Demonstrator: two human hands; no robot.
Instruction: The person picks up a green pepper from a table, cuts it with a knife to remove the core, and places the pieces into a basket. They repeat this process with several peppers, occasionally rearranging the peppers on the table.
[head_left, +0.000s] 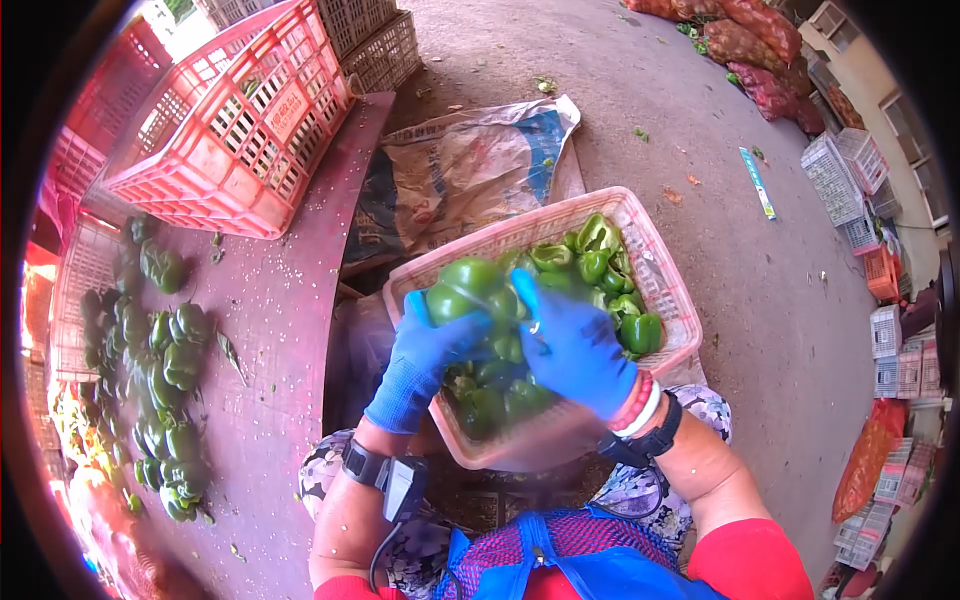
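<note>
A green pepper (465, 283) sits in the left grip (425, 350), over a pink basket (660, 275); the right grip (577, 345) curls beside it, contents blurred, I cannot tell; cut peppers (598, 236) lie far right inside; more peppers (182, 366) cover the left surface (275, 330).

From afar I see a pink slatted crate (288, 112) on the purplish tabletop (282, 320), brown crates (388, 58) stacked beyond it. A crumpled sack (450, 170) lies on the ground (650, 130), a blue-and-white strip (758, 184) farther right. Along the right side I make out net sacks (752, 50), pale crates (832, 180) and an orange bag (868, 460).
</note>
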